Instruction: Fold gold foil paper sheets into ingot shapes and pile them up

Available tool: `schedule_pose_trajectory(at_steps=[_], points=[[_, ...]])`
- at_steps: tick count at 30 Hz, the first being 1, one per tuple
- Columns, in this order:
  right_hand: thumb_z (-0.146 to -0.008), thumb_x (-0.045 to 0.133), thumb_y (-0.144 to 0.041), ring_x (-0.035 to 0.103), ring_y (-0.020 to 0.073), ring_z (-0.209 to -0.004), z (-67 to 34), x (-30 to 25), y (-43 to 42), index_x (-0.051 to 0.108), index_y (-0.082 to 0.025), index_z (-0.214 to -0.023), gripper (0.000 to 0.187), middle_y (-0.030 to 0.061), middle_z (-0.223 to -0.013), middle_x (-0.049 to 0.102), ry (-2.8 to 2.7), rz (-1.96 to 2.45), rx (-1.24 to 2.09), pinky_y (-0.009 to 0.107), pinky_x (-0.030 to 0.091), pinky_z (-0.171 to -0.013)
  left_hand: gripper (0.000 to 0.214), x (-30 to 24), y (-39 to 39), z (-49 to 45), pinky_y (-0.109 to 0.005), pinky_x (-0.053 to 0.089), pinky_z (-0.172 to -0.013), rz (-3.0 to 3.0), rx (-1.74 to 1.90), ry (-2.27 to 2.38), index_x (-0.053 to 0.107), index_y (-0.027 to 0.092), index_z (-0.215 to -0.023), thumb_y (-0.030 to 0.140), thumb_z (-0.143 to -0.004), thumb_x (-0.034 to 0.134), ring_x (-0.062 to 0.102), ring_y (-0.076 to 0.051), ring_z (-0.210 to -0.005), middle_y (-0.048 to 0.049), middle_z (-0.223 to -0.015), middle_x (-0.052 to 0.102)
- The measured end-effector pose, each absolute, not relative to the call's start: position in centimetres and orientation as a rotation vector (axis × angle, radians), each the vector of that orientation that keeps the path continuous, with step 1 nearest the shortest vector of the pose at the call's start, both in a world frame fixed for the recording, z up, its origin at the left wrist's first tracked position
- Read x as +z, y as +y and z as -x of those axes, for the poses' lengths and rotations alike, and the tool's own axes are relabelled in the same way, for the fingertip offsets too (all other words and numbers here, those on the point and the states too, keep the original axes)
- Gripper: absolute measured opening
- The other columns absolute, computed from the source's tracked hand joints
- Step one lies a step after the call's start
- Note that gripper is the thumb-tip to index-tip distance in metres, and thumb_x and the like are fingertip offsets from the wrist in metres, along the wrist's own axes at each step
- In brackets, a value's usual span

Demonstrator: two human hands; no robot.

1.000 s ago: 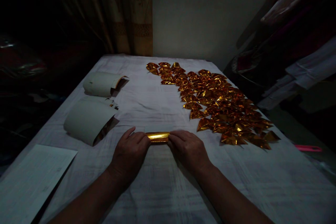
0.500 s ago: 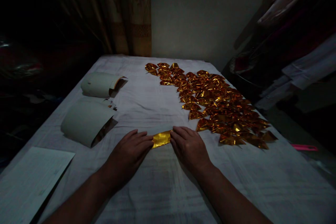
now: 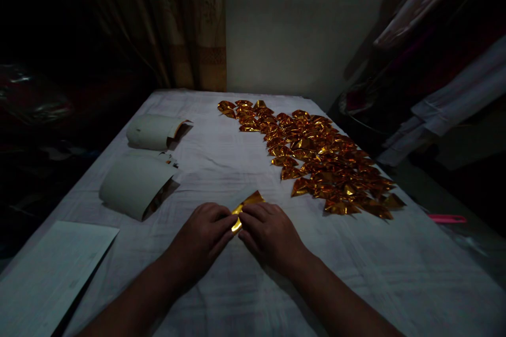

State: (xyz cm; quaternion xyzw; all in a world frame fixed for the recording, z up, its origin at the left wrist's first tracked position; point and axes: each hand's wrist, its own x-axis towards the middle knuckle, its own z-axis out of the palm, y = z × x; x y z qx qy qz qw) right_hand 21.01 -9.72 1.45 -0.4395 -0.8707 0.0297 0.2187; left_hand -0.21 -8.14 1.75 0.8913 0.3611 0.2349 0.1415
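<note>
A shiny gold foil paper is pinched between my two hands at the near middle of the table. My left hand has its fingers closed on the paper's left side. From the right, my right hand grips it too, fingertips almost meeting those of the left. One bent end of the foil sticks up beyond the fingers; the rest is partly hidden beneath them. Off to the right lies a spread of folded gold foil pieces, pointed at their ends.
Two curved grey-white card sheets arch at the left of the white-clothed table. A flat pale sheet lies at near left. Beyond the right edge are a pink handle and hanging clothes. A curtain hangs behind.
My hands have drawn closer together, and the foil paper between them, flat and stretched before, is now bent with one end raised. The camera view has shifted slightly.
</note>
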Motion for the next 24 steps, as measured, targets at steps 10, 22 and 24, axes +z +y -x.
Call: schedule_pose_trajectory(at_steps=[10,22,24], points=[[-0.088,0.073,-0.030,0.064,0.0241,-0.103,-20.5,1.4,-9.8,0.066,-0.020,-0.108,0.024,0.0081,-0.115,0.070,-2.362,1.322,0.160,0.038,0.050,-0.084,0.013,1.6,-7.8,0.4,-0.035,0.049,-0.082,-2.619,0.686,1.028,0.069,0.023,-0.103,0.030,-0.096,0.060,0.063,-0.020,-0.091,-0.0039,-0.098,0.071],[-0.094,0.063,-0.021,0.064,0.0182,-0.090,-20.5,-0.4,-9.8,0.072,-0.024,-0.100,0.011,0.0038,-0.101,0.073,-2.231,1.279,-0.006,0.032,0.047,-0.077,0.018,1.1,-7.5,0.6,-0.035,0.049,-0.080,-2.625,0.762,1.059,0.070,0.023,-0.103,0.033,-0.099,0.056,0.064,-0.020,-0.089,-0.0050,-0.098,0.071],[-0.094,0.061,-0.019,0.064,0.0188,-0.091,-20.4,-0.2,-9.9,0.071,-0.023,-0.097,0.011,0.0048,-0.100,0.073,-2.193,1.302,0.049,0.032,0.047,-0.079,0.018,1.2,-7.4,0.6,-0.034,0.049,-0.080,-2.600,0.775,1.092,0.070,0.022,-0.100,0.032,-0.099,0.055,0.063,-0.020,-0.089,-0.0050,-0.097,0.070]])
